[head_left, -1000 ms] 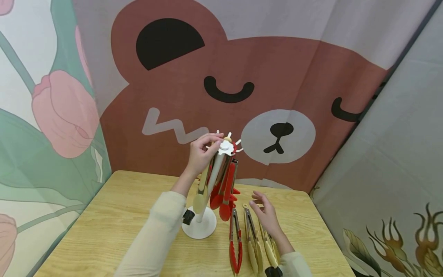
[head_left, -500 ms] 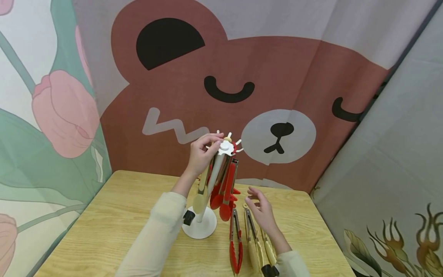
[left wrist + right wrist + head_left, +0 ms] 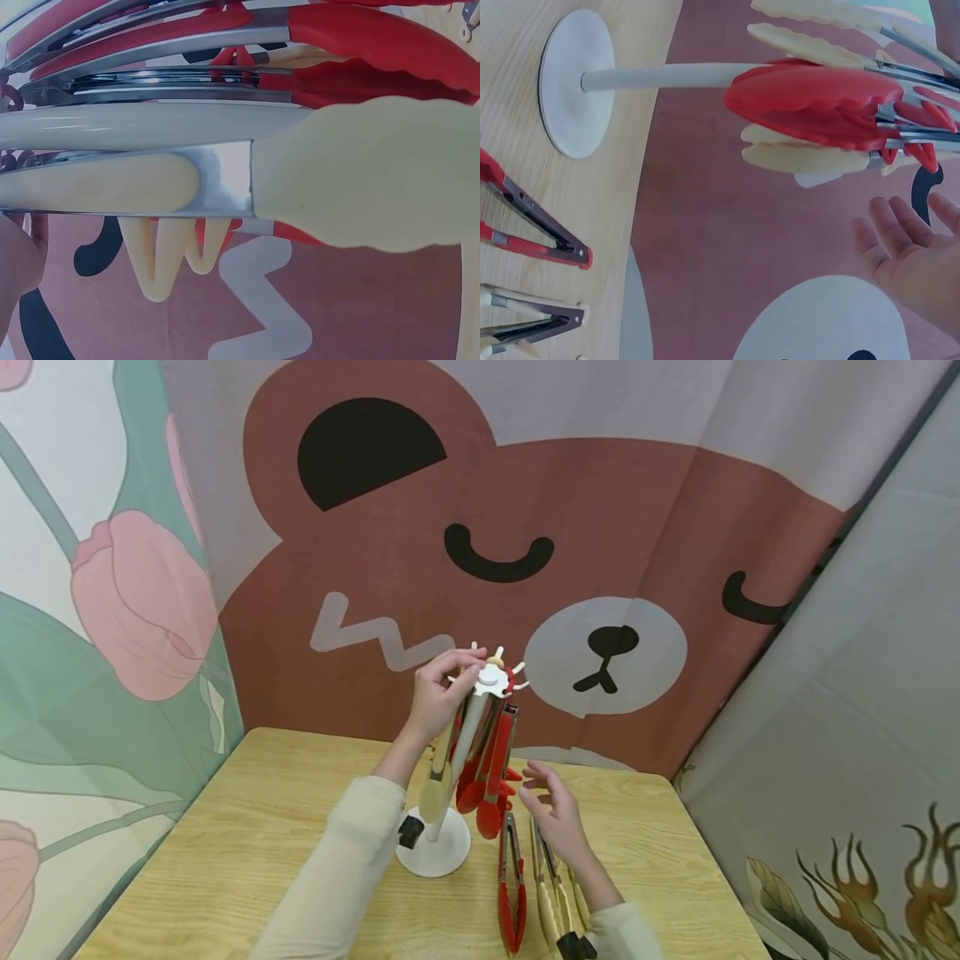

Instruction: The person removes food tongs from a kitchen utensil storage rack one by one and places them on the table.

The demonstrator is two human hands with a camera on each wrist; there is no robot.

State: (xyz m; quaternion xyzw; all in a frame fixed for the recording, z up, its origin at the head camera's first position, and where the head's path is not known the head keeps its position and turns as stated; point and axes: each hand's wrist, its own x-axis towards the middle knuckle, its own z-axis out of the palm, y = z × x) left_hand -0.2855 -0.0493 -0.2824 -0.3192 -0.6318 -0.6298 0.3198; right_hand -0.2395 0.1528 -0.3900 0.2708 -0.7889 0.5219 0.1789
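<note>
A white utensil stand [image 3: 468,735] rises from a round base, its hooked top hung with red tongs [image 3: 497,760] and cream tongs [image 3: 432,789]. My left hand [image 3: 437,692] pinches the left edge of that hooked top between thumb and fingers. In the left wrist view, cream tongs [image 3: 360,176] fill the front, and only part of the left hand shows at the left edge. My right hand [image 3: 558,814] holds nothing, its fingers loosely bent just right of the hanging red tongs. The right wrist view shows this hand [image 3: 919,244] with its palm turned up, apart from the tongs.
One pair of red-tipped tongs [image 3: 512,889] lies on the wooden table [image 3: 315,793] in front of the stand. Beside it, cream tongs [image 3: 551,893] lie partly under my right forearm. A curtain with a bear print [image 3: 360,543] hangs behind the table.
My right hand has moved left, from above the cream tongs on the table to close by the hanging red tongs. The left hand has kept its place on the stand's top.
</note>
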